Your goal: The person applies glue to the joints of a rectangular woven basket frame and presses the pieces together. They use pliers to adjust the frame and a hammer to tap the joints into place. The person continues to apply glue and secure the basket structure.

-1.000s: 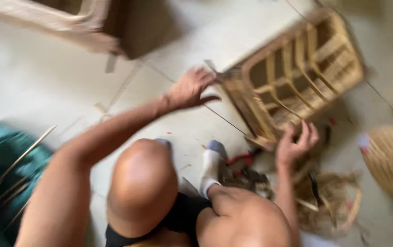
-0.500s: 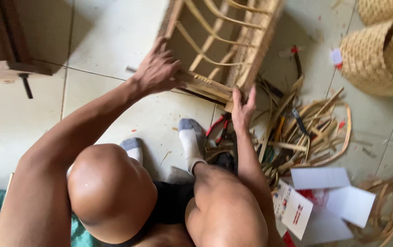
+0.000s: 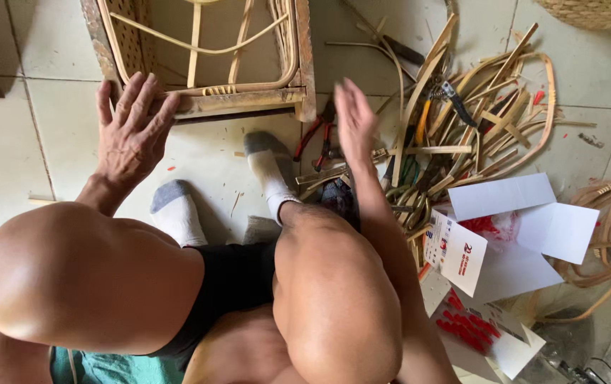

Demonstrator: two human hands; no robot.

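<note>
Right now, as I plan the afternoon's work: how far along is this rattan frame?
Looks done: the wooden frame is assembled, with bent rattan braces and one binding in place. In hand: the left hand steadies its edge; the right hand hangs open, empty. Seemingly left: loose rattan strips and pliers lie unused.

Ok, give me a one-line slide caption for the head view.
Seated person's left hand rests on a rattan frame on the floor; right hand hovers open beside scattered cane strips.
</note>
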